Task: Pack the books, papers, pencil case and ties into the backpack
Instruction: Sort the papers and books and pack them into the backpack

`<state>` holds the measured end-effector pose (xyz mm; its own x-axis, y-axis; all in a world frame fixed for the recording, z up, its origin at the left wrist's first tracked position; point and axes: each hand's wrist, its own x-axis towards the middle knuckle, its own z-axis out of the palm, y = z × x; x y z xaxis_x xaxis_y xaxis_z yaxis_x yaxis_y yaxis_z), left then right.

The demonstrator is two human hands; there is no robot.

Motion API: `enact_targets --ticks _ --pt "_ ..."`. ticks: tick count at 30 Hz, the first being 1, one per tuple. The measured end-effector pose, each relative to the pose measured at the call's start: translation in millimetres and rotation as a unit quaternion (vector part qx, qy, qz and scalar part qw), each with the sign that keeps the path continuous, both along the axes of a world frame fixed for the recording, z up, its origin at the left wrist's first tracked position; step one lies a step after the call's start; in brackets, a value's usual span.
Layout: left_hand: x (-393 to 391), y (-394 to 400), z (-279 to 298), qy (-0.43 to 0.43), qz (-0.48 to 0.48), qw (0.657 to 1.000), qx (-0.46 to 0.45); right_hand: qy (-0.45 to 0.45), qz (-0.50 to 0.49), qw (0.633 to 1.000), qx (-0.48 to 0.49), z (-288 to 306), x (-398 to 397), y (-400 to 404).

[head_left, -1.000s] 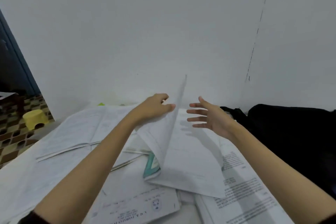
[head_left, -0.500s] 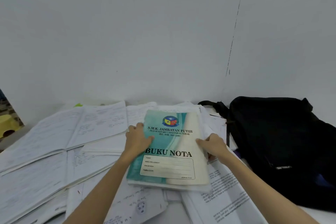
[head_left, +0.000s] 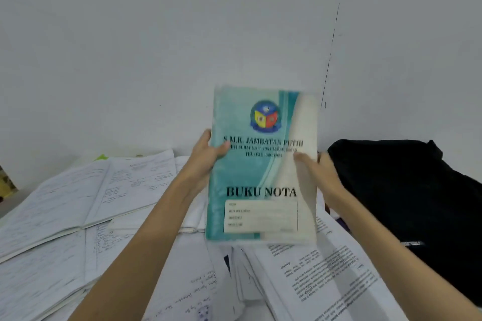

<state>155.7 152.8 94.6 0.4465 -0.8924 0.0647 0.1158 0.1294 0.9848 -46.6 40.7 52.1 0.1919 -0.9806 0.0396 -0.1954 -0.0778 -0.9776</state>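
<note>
The fingers of the left hand and the right hand gripped the book's two long sides. It stood upright above the papers. The bag lay just right, nearest the right hand.

The bench, pale and set against a white wall, shows bare only at the left edge of the frame. Open handwritten notebooks cover its left half, loose printed papers its lower middle, and a black backpack lies at right.
</note>
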Motion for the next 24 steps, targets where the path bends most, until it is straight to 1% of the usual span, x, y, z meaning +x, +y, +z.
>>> enact_targets --ticks 3,6,8,10,11,13,16,20,22,24 --pt "1 -4 40 -0.03 0.004 0.996 -0.086 -0.099 0.035 0.992 -0.068 47 2 -3" --pt "9 -8 56 -0.051 -0.002 0.991 -0.124 -0.156 0.086 0.981 -0.073 62 7 -1" --pt "12 -9 45 -0.081 0.005 0.992 -0.097 -0.142 0.088 0.984 -0.054 53 9 3" --pt "15 -10 22 -0.096 0.01 0.994 -0.044 -0.124 0.078 0.989 -0.033 35 8 6" --pt "15 -10 11 -0.087 0.006 0.996 -0.023 -0.129 0.076 0.988 -0.03 29 6 8" --pt "13 -11 -2 -0.061 0.001 0.998 -0.015 -0.138 0.079 0.986 -0.043 26 2 10" --pt "7 -13 12 -0.06 0.012 0.997 -0.054 -0.152 0.063 0.983 -0.087 42 -2 9" --pt "2 -10 54 -0.069 0.006 0.988 -0.136 -0.203 0.077 0.963 -0.16 81 -2 9" --pt "4 -10 67 -0.07 0.002 0.986 -0.154 -0.213 0.085 0.957 -0.178 96 2 7" --pt "10 -14 68 -0.064 0.004 0.986 -0.156 -0.206 0.088 0.958 -0.181 100 9 1"
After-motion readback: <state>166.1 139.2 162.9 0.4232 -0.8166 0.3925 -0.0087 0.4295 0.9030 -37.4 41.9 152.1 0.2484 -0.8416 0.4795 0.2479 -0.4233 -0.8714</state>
